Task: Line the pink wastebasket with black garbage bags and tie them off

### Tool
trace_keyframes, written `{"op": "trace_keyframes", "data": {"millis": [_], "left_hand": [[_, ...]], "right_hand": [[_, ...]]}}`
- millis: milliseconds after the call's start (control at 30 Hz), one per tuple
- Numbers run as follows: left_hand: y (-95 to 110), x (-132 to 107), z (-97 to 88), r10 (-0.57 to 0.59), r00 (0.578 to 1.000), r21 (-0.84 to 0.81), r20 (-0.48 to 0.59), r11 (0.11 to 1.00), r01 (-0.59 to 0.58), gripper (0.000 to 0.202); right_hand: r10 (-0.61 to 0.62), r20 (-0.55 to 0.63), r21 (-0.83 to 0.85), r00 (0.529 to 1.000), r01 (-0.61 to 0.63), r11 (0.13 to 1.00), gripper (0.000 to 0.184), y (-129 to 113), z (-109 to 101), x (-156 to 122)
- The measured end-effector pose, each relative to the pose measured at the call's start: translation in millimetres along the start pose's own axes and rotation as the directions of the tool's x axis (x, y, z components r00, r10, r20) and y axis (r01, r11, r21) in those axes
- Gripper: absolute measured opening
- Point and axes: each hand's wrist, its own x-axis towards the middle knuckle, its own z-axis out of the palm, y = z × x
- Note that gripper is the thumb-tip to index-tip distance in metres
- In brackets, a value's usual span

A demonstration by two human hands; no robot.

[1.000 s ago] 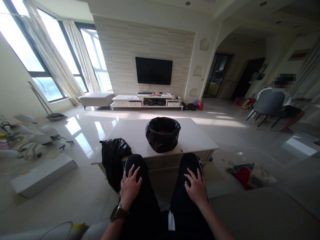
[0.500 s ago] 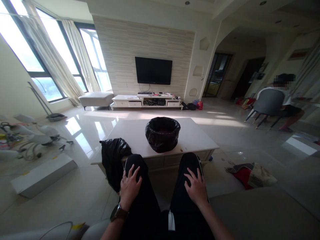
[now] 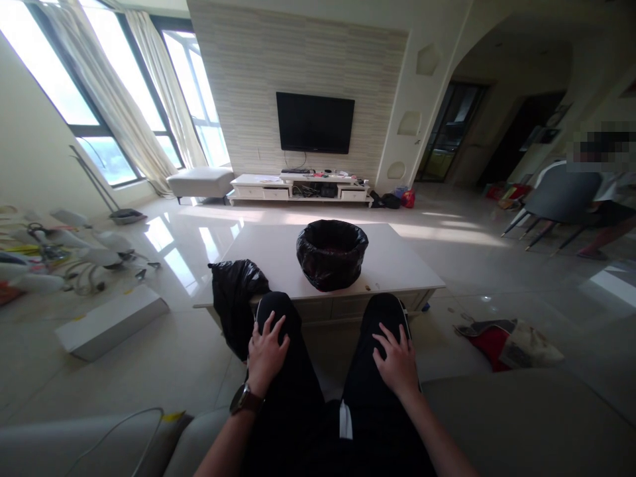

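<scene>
My left hand [image 3: 268, 352] rests flat on my left knee, fingers spread, with a dark watch [image 3: 246, 399] on its wrist. On the other knee lies my right hand [image 3: 396, 362], its fingers apart too. Neither hand holds anything. Beyond my knees, a bin lined with a black plastic bag [image 3: 332, 262] stands upright on the white coffee table [image 3: 397, 258]; its contents are too dark to make out. Another black plastic bag [image 3: 236, 298] drapes over the table's left corner, close to my left hand.
A long white box [image 3: 114, 321] lies on the floor at left, near a jumble of white parts and hoses [image 3: 84, 248]. Red and beige cloth [image 3: 517, 344] lies at right. A person sits on a grey chair [image 3: 564, 192] far right. A TV [image 3: 315, 122] hangs ahead.
The view has tipped slightly down and turned left, so the room appears shifted up and right. Both hands stay on the knees, and the bin and bag have not moved.
</scene>
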Motion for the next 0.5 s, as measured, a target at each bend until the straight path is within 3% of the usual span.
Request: {"op": "trace_keyframes", "data": {"millis": [300, 400, 500], "left_hand": [[-8, 2, 6.5, -0.004, 1.0, -0.109, -0.02, 0.994, 0.002, 0.055], [-14, 6, 16.6, -0.031, 0.999, -0.313, -0.017, 0.949, 0.024, 0.052], [-31, 20, 28.8, -0.119, 0.993, -0.544, 0.005, 0.833, 0.102, 0.043]], "right_hand": [[0.006, -0.015, -0.011, 1.0, -0.006, 1.0, 0.043, 3, 2, 2], [0.038, -0.003, -0.011, 0.999, -0.038, 0.999, 0.042, 9, 6, 4], [0.071, 0.0, -0.016, 0.997, -0.071, 0.997, 0.042, 20, 13, 4]]}}
